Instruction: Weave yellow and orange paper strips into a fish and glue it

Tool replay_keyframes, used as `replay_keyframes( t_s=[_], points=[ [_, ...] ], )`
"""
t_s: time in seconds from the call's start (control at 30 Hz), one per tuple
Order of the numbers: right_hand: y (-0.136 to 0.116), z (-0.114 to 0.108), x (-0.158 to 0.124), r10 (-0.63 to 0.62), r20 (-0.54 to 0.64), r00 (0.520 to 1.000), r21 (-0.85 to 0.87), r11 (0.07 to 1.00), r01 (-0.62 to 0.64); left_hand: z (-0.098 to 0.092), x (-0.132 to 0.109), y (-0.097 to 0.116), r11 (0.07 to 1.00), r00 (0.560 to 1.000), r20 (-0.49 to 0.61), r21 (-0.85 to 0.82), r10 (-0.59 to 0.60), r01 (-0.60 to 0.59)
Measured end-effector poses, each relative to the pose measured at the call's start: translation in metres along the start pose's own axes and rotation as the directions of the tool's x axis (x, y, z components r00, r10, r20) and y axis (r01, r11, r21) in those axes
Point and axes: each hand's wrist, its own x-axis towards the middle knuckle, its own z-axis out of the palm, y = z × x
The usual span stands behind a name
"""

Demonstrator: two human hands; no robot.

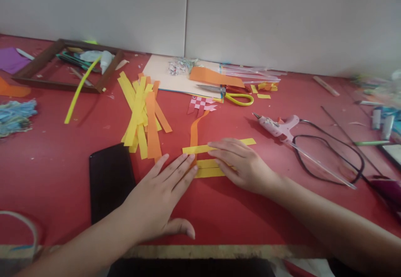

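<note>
Fingers (181,171) of the left hand (156,202) lie flat and slightly spread, the thumb held out sideways, with fingertips at the left ends of three yellow strips (210,172), where these meet an orange strip (194,134) on the red table (232,222). The right hand (249,166) bends palm-down across the same yellow strips, its fingers loosely together and pointing left, the forearm slanting in from the lower right. Any lettering on the pink glue gun (278,129) is too blurred to read.

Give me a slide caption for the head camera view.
Left hand and right hand over yellow paper strips on a red table, a pink glue gun lying nearby.
</note>
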Motion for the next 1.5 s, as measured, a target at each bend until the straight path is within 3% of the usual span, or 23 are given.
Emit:
replay_keyframes(
  t_s=[0.17,0.47,0.6,0.8,1.23,1.5],
  points=[
    [0.004,0.0,0.002,-0.006,0.066,0.998,-0.039,0.999,0.008,-0.001,0.0,0.001,1.0,1.0,-0.008,0.014,-0.024,0.024],
    [-0.009,0.0,0.0,-0.074,0.052,0.996,-0.057,0.995,0.077,0.0,-0.001,0.001,1.0,1.0,0.015,0.011,-0.001,0.001],
    [-0.021,-0.001,0.004,-0.185,0.044,0.982,-0.047,0.981,0.187,-0.001,-0.001,0.001,1.0,1.0,0.02,-0.008,-0.01,0.01],
    [-0.032,-0.001,0.012,-0.316,0.157,0.936,-0.154,0.928,0.339,-0.004,0.001,-0.002,1.0,0.998,0.059,-0.03,0.001,0.001],
    [-0.037,0.008,0.013,-0.307,0.189,0.933,-0.244,0.906,0.347,-0.005,-0.001,-0.001,0.999,0.997,0.071,-0.04,0.003,0.0],
    [-0.039,0.014,0.01,-0.299,0.105,0.949,-0.23,0.921,0.315,-0.007,-0.001,-0.004,0.995,0.994,0.106,-0.101,0.007,0.004]
  ],
)
